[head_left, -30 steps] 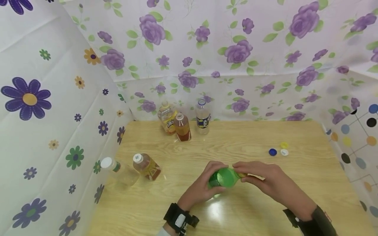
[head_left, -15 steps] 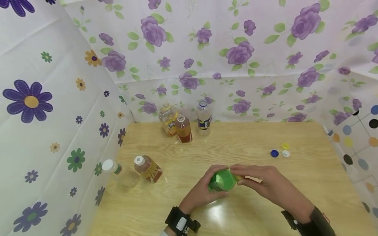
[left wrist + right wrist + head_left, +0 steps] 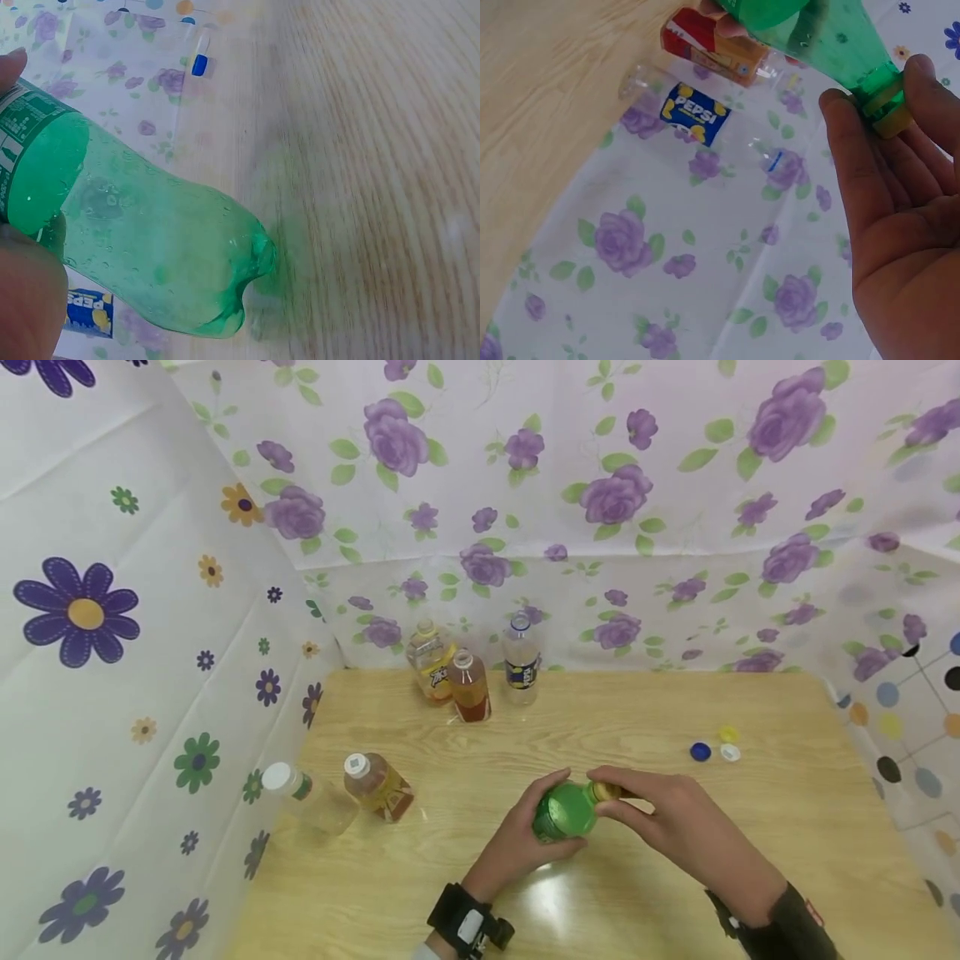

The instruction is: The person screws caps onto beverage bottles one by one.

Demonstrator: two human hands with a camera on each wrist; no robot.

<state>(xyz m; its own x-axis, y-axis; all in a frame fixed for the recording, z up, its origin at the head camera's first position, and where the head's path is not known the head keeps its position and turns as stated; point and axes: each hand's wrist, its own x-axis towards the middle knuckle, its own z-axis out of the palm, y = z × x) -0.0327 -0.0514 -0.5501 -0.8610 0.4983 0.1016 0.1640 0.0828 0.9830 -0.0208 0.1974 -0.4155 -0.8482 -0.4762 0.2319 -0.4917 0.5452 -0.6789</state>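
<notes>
My left hand grips a green plastic bottle round its labelled middle, holding it tilted with its neck toward the right. In the left wrist view the clear green base of the bottle slants down over the wooden table. At the neck, the thumb and fingers of my right hand pinch a yellow bottle cap. The right wrist view shows this cap on the bottle's mouth, between thumb and forefinger. My left palm hides much of the label.
An uncapped Pepsi bottle, a tea-coloured bottle and a yellow-labelled bottle stand at the back. Two white-capped bottles, one clear and one brownish, are at left. Blue, white and yellow caps lie at right.
My right thumb and fingers have shifted round the cap, which shows more now than half a second ago. The bottle stays in my left hand, its tilt slightly altered.
</notes>
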